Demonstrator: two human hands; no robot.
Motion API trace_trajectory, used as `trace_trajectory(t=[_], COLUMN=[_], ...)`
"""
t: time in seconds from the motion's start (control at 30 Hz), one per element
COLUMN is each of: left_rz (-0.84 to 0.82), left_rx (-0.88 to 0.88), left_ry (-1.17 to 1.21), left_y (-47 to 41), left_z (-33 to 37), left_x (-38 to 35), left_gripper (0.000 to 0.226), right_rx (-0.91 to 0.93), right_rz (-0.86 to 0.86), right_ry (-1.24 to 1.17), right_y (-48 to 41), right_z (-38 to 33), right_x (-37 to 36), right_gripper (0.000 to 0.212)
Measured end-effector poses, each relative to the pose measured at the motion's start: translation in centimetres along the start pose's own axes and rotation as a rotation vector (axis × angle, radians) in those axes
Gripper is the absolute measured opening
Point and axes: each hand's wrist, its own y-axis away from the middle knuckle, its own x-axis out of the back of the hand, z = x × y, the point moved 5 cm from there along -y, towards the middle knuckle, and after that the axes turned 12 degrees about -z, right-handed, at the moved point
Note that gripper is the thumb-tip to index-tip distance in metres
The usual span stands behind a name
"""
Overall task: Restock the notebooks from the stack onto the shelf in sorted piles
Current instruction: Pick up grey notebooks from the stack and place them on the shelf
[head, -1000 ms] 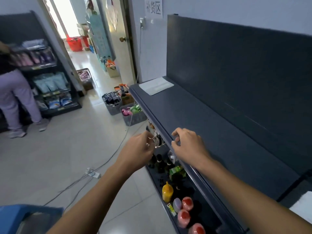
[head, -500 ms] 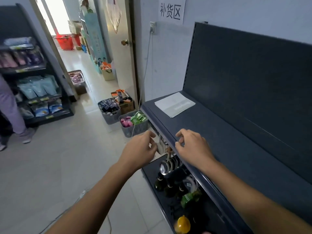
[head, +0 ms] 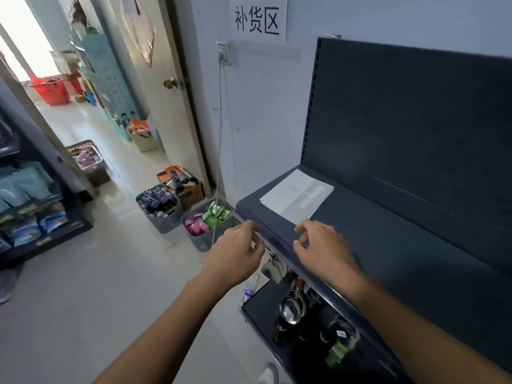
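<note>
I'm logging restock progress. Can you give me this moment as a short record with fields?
Shelf: dark top shelf
Notebooks: flat white pile at the shelf's far left end
Left hand: left hand holds nothing, fingers by the shelf's front edge
Right hand: right hand holds nothing, over the front edge, just short of the pile
Below: bottles and a metal ladle
Floor: baskets of goods

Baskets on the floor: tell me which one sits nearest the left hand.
The basket with pink and green packs, just beyond the left hand; the dark-pack basket and the far one lie further off.
</note>
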Motion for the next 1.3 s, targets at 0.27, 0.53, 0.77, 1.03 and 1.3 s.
trace_trajectory(t=[0.27, 0.53, 0.77, 1.03, 1.3], left_rz=[-0.103, -0.168, -0.296, -0.357, -0.528], left_rx=[-0.073, -0.136, -0.061, -0.150, -0.146], left_ry=[-0.049, -0.108, -0.046, -0.054, 0.044], left_y=[-11.4, -21.5, -27.8, -31.0, -31.3], left_z=[-1.5, -2.2, -3.5, -3.6, -3.6], left_x=[1.1, 0.3, -1.5, -3.0, -3.7], left_gripper=[0.030, 0.038, 0.042, 0.028, 0.022], right_rx=[-0.124, -0.407, -0.684, -0.807, -0.887], right_rz=[0.004, 0.018, 0.064, 0.198, 0.253], right_ry=[-0.062, -0.240, -0.600, -0.761, -0.722], right_y=[-8.9, -13.7, -15.5, -16.6, -16.2], right_z=[1.6, 6.3, 8.8, 7.6, 6.5], right_x=[0.4, 0.7, -0.3, -1.9, -2.2], right_gripper=[0.022, 0.036, 0.032, 0.017, 0.019])
